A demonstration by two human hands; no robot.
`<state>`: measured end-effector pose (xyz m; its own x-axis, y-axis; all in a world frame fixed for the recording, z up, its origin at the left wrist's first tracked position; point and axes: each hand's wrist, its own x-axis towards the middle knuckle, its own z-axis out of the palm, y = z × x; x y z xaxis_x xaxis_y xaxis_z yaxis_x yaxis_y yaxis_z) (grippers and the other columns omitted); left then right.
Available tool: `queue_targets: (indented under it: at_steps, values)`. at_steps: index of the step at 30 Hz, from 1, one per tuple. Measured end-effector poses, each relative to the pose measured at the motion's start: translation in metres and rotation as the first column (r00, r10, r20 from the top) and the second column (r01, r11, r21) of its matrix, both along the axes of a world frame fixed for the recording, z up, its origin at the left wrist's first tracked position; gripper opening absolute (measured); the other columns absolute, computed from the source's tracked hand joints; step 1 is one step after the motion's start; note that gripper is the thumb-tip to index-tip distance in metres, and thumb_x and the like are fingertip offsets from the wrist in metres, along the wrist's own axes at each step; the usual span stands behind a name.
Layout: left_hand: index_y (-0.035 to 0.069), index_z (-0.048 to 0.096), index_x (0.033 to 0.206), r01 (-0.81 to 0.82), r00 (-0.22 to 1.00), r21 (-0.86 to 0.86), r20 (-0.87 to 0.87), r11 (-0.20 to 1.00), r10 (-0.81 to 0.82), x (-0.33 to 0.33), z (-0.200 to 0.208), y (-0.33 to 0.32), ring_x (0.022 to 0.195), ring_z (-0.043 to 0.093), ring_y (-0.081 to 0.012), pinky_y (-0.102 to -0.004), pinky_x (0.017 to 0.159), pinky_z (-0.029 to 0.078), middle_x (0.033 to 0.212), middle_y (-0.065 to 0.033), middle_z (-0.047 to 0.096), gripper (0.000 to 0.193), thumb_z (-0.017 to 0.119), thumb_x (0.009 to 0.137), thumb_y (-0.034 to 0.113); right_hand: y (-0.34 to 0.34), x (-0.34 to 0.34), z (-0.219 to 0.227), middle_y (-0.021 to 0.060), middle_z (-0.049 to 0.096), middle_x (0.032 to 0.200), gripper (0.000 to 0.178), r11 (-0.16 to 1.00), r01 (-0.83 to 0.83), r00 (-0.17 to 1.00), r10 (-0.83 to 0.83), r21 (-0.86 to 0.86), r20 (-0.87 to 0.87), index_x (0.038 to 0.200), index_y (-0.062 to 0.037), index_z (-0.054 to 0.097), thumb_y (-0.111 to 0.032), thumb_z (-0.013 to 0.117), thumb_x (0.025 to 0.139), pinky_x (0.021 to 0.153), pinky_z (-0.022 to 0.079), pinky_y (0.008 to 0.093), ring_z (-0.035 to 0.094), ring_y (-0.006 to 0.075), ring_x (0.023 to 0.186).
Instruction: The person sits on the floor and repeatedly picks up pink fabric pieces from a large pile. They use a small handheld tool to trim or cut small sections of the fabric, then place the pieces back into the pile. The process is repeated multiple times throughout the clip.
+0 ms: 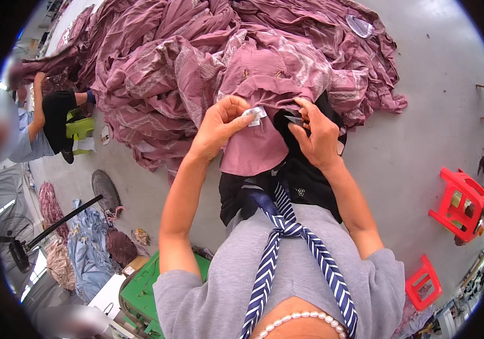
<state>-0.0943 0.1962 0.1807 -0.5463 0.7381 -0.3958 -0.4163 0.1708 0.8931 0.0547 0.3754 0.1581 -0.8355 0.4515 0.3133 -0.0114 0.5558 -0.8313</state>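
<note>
The left hand (219,125) pinches a small white sewn-in label (255,114) on the mauve patterned cotton garment (259,144) draped over the lap, pulling it taut so it stands clear of the cloth. The right hand (316,135) is closed around a small dark tool (295,119) (its kind is unclear) just right of the label. A large heap of matching mauve fabric (163,68) crowds the far floor; red plastic stools (459,203) stand right, another person (44,127) sits far left.
</note>
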Motion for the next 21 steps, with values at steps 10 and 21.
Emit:
queue_targets:
  at_steps: [10, 21]
  values:
    - [0.005, 0.052, 0.12, -0.031, 0.979, 0.04, 0.204, 0.999, 0.022, -0.017, 0.013, 0.001, 0.09, 0.062, -0.0113, -0.0233, 0.083, 0.048, 0.096, -0.0063, 0.065, 0.038, 0.069, 0.085, 0.006, -0.001, -0.004, 0.008, 0.0066, 0.056, 0.071, 0.024, 1.0, -0.021, 0.999, 0.021, -0.001, -0.037, 0.099, -0.0012, 0.061, -0.013, 0.073, 0.082, 0.053, 0.044, 0.0236, 0.055, 0.0139, 0.058]
    - [0.007, 0.05, 0.122, -0.091, 0.957, 0.095, 0.284, 0.991, 0.06, -0.015, 0.003, -0.002, 0.093, 0.062, -0.0103, -0.0208, 0.082, 0.05, 0.103, -0.0072, 0.064, 0.038, 0.065, 0.088, 0.003, -0.017, -0.02, -0.001, 0.0092, 0.06, 0.074, 0.027, 0.994, -0.079, 0.995, 0.074, -0.079, -0.065, 0.097, 0.0007, 0.06, -0.014, 0.075, 0.08, 0.056, 0.049, 0.0244, 0.06, 0.0155, 0.061]
